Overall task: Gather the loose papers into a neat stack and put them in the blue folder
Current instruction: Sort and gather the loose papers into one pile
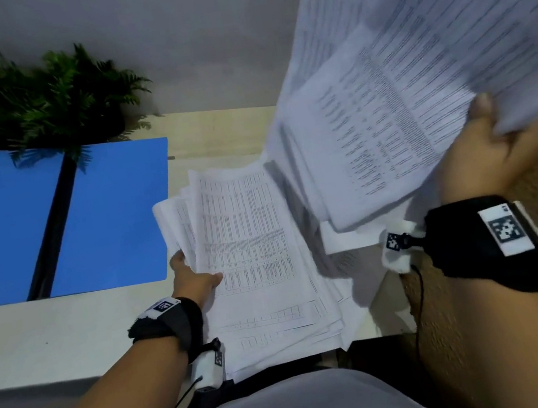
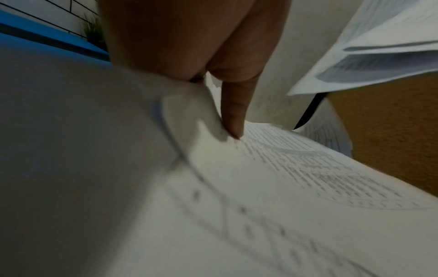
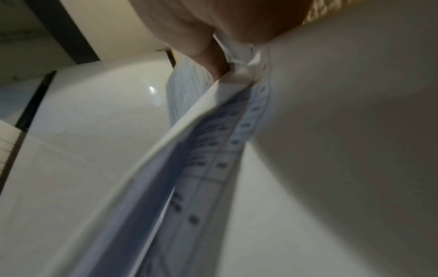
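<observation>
Midway: our right hand grips lifted sheaf, left hand pinches ragged pile; blue folder open, unfilled.

An open blue plastic folder with a black spine lies flat at the desk's left. Beside it, white printed paper sheets sit in a loose, fanned pile near the front edge. A second bunch of printed sheets is raised, tilted above the pile's right side.
</observation>
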`<state>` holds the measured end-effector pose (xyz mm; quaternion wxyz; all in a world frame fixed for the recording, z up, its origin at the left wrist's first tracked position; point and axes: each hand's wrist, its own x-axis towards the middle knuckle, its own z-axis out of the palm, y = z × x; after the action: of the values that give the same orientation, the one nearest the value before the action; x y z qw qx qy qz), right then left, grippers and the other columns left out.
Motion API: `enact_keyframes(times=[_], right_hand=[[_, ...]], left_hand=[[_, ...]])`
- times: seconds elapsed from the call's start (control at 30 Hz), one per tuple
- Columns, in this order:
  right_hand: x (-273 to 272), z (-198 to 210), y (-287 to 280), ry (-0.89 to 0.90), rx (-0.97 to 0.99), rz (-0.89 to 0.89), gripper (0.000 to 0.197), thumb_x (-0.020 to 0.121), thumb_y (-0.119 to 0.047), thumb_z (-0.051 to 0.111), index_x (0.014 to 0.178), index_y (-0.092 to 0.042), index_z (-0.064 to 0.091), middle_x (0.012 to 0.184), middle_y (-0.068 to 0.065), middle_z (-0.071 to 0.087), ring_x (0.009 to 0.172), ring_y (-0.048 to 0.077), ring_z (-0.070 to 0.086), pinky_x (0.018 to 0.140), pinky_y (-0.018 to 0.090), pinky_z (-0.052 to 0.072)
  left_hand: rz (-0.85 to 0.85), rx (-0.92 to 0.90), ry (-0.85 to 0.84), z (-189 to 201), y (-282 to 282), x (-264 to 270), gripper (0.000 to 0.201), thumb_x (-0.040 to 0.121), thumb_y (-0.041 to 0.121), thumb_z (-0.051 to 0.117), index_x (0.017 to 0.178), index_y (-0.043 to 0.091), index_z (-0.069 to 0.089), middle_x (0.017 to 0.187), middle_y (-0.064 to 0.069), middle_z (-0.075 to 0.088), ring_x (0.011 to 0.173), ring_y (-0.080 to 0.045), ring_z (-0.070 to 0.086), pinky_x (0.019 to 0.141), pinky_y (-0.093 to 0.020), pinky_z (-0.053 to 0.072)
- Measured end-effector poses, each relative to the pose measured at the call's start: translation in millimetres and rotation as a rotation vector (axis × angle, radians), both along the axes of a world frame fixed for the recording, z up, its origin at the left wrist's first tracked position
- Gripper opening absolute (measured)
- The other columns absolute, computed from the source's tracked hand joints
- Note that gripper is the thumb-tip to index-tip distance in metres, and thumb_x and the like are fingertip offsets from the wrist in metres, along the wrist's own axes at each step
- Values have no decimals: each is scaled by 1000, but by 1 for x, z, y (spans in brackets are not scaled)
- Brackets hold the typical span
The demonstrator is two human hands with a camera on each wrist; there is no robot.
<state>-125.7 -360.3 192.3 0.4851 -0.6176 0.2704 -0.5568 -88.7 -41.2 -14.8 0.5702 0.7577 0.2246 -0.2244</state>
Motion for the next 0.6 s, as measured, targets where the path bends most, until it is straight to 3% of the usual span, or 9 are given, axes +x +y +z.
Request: enact_keyframes(times=[0.07, 0.1, 0.17, 0.23, 0.3, 0.37, 0.47, 0.5, 0.6], right_hand=[[3, -16, 16, 81, 156, 56, 32, 87, -12, 61, 118, -3, 63, 104, -2, 67, 88, -9, 65, 84, 12, 51], [4, -30, 25, 137, 249, 90, 33, 89, -12, 61, 121, -5, 61, 104, -4, 65, 87, -6, 64, 83, 13, 51], [2, -65, 45, 262, 433, 133, 34, 92, -14, 61, 125, -7, 57, 107, -4, 62, 93, 6, 61, 82, 18, 48], [-4, -103, 61, 409, 551, 168, 38, 93, -12, 59, 130, -4, 54, 119, 2, 62, 105, 14, 59, 89, 21, 45], [-10, -141, 70, 525, 637, 222, 42, 94, -7, 57, 136, -5, 51, 131, 7, 58, 118, 23, 57, 100, 29, 43], [-16, -167, 73, 625, 722, 268, 40, 94, -5, 55, 134, -6, 51, 134, 11, 57, 123, 29, 54, 106, 35, 41], [-23, -181, 64, 740, 747, 269, 41, 94, -8, 57, 134, -4, 52, 134, 13, 57, 121, 31, 55, 101, 30, 39], [-24, -179, 58, 755, 745, 257, 42, 94, -8, 57, 135, -3, 51, 133, 11, 57, 120, 29, 55, 98, 27, 38], [-19, -171, 38, 771, 729, 257, 43, 93, -7, 58, 135, -2, 51, 129, 7, 58, 120, 27, 54, 100, 30, 38]], left_hand=[[23, -43, -138, 6, 0, -4, 105, 85, -13, 62, 156, 27, -4, 152, 9, 24, 126, -14, 42, 103, -29, 33], [15, -35, -197, 4, 1, -5, 103, 88, -11, 58, 155, 33, -7, 147, 18, 23, 120, -9, 44, 101, -25, 35], [-59, -17, -223, 10, 1, -8, 84, 95, 1, 52, 155, 37, 6, 142, 31, 25, 114, 0, 48, 99, -19, 37], [-67, -107, -192, 14, 1, -4, 53, 99, 21, 50, 149, 33, 35, 148, 18, 41, 128, -6, 49, 107, -29, 38], [-3, -187, -100, 18, 1, -1, 42, 103, 31, 42, 144, 23, 46, 148, -2, 50, 126, -24, 54, 100, -32, 40], [97, -247, 11, 24, 4, -2, 51, 104, 43, 32, 140, 13, 50, 147, -13, 49, 130, -33, 51, 98, -33, 40], [258, -505, 84, 19, 14, -1, 66, 85, 80, 28, 119, 37, 64, 144, -6, 56, 123, -27, 58, 106, -44, 43], [277, -521, 111, 15, 19, 1, 74, 78, 87, 29, 119, 38, 65, 140, -5, 61, 123, -27, 59, 107, -47, 43], [287, -502, 177, 9, 28, 5, 90, 65, 92, 45, 120, 25, 70, 124, -8, 71, 116, -31, 65, 104, -49, 47]])
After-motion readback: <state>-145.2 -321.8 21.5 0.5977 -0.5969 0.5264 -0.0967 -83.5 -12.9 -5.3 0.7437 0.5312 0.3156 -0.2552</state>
